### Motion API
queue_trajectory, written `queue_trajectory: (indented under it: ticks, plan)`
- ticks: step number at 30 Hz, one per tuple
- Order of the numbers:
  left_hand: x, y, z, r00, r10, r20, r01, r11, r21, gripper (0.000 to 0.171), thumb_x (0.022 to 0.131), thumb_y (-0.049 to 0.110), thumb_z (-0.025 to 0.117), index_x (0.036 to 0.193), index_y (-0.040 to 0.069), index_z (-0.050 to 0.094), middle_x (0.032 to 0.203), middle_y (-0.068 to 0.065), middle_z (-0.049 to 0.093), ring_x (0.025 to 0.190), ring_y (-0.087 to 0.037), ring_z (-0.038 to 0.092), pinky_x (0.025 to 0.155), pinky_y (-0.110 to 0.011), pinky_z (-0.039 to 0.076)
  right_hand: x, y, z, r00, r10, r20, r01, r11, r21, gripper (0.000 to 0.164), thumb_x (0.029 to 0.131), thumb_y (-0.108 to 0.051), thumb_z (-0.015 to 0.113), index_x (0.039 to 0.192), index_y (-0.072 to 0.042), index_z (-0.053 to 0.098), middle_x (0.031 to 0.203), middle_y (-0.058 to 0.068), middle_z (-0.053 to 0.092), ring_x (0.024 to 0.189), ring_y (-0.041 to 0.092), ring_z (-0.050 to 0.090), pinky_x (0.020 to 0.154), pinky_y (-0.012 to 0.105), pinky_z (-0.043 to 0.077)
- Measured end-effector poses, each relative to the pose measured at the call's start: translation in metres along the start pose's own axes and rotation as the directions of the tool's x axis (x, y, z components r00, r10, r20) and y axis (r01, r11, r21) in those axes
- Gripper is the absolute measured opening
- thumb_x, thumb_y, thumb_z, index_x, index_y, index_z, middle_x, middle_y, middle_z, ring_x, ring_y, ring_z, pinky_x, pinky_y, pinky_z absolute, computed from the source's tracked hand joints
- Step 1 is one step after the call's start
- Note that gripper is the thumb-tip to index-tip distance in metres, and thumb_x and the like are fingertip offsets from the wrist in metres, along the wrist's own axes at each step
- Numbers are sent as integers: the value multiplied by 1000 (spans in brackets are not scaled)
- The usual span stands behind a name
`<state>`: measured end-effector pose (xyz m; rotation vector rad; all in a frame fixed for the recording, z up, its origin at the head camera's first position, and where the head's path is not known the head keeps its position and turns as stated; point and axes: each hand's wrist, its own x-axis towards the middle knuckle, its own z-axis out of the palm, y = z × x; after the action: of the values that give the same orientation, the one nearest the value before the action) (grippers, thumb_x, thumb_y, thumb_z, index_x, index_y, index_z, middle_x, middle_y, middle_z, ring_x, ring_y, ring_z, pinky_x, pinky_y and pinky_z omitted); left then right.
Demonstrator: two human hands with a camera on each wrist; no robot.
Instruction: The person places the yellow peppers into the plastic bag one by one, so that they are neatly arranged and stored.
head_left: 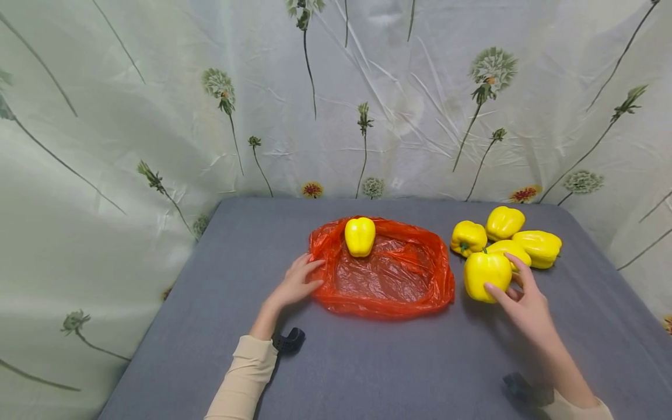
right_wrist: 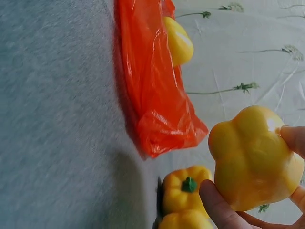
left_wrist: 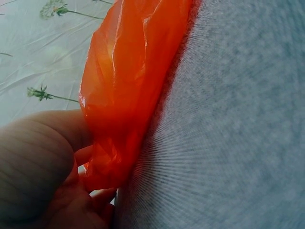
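Note:
My right hand (head_left: pixel 530 309) grips a yellow bell pepper (head_left: pixel 487 276) between thumb and fingers, raised above the table right of a red plastic bag (head_left: pixel 391 308). The pepper's lobed underside (right_wrist: pixel 255 157) shows in the right wrist view. The bag lies with its mouth spread wide, and one yellow bell pepper (head_left: pixel 360 237) sits inside at its back left. At the bag's left side, my left hand (head_left: pixel 296 283) touches the plastic with thumb and fingers apart. In the left wrist view, the bag (left_wrist: pixel 128 95) partly hides those fingertips.
Several yellow bell peppers (head_left: pixel 538 248) lie grouped at the back right of the grey table (head_left: pixel 388 373). A patterned curtain (head_left: pixel 420 105) hangs behind the table and along its left side. Each wrist wears a black band (head_left: pixel 290 340).

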<state>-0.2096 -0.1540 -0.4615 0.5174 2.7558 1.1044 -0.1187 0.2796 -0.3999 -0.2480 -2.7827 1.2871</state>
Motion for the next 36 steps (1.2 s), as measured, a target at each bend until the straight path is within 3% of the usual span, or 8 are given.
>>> queue_trajectory:
  ticks: [3,8,13,17,24,31,36]
  plan:
    - [0,-1,1,1000,-2,-3,2,1000,4,50,88,19,60,135,7,49,152,-25,26,144,-42,15,113,-64,11,3,-6,3,999,-36,-16,36,999,1,78,91,-36,58,150,-20,11,135,35,37,107,46,54,62,5,43]
    - [0,-1,1,1000,-5,0,5,1000,4,50,88,20,60,135,7,49,152,-25,26,144,-41,15,113,-64,11,8,-14,7,996,-88,-14,88,996,16,75,91,-34,59,149,-18,15,132,33,41,97,30,57,63,2,42]
    - [0,-1,2,1000,-8,8,8,1000,3,50,88,20,60,135,7,49,152,-24,26,144,-41,14,113,-64,11,13,-23,11,993,-118,16,117,990,73,76,91,-32,59,149,-15,14,139,33,34,114,44,48,67,-1,40]
    - [0,-1,3,1000,-9,7,9,1000,5,50,88,20,59,136,7,49,152,-24,26,144,-41,14,113,-64,11,18,-29,15,989,-140,35,136,985,106,77,91,-30,60,150,-16,13,140,35,30,118,50,45,70,-1,42]
    - [-1,-2,4,1000,-7,3,7,1000,7,50,88,20,59,136,7,48,152,-24,26,144,-40,14,114,-63,11,34,-38,28,982,-179,52,173,980,98,74,91,-29,59,149,-15,15,132,32,39,105,37,53,68,2,42]
    - [-1,-1,3,1000,2,7,-2,1000,9,50,89,20,59,136,7,48,152,-23,27,144,-40,14,113,-63,11,48,-47,40,979,-187,78,176,976,130,75,91,-31,60,150,-15,16,138,32,39,118,42,50,72,0,40]
    - [0,1,1,1000,2,2,-2,1000,2,50,89,20,59,135,7,49,152,-23,27,144,-40,14,113,-63,11,59,-52,51,978,-176,108,163,979,119,75,91,-37,59,149,-18,16,136,29,44,111,38,56,82,19,51]
